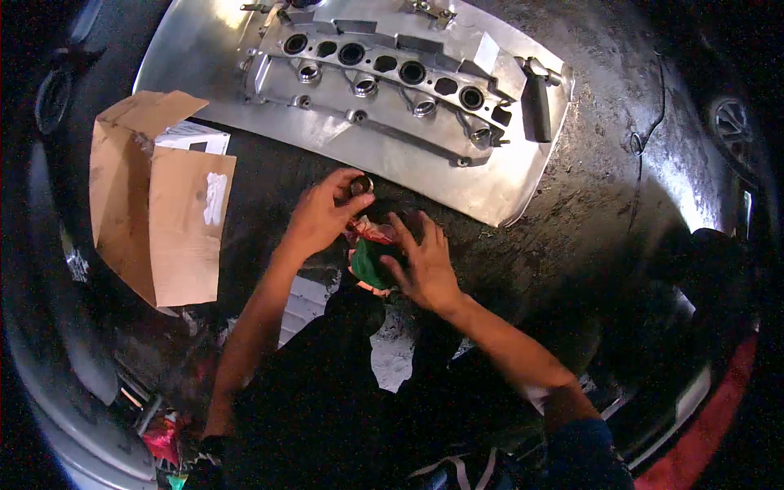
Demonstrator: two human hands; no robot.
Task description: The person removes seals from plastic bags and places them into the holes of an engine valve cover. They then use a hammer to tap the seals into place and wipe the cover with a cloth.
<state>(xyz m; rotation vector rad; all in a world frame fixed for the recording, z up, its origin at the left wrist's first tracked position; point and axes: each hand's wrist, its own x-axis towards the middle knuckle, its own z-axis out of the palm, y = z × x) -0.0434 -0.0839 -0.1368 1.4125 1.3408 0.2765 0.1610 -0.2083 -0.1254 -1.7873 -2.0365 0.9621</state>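
Between its thumb and fingers my left hand (pixel 320 214) holds a small dark round part (pixel 360 186), ring-like at its end. My right hand (pixel 426 265) has its fingers spread beside a red and green cloth (pixel 372 260); whether the fingertips touch the cloth is hard to tell. The cloth lies just below the round part, between both hands. Beyond my hands, a metal engine part (pixel 382 73) with a row of round black-rimmed ports rests on a silver panel (pixel 327 151).
An open cardboard box (pixel 186 220) stands at the left. A black-handled tool (pixel 536 102) lies on the panel's right side. A thin cable (pixel 653 122) runs over the dark floor at the right. Red material (pixel 162 437) shows at lower left.
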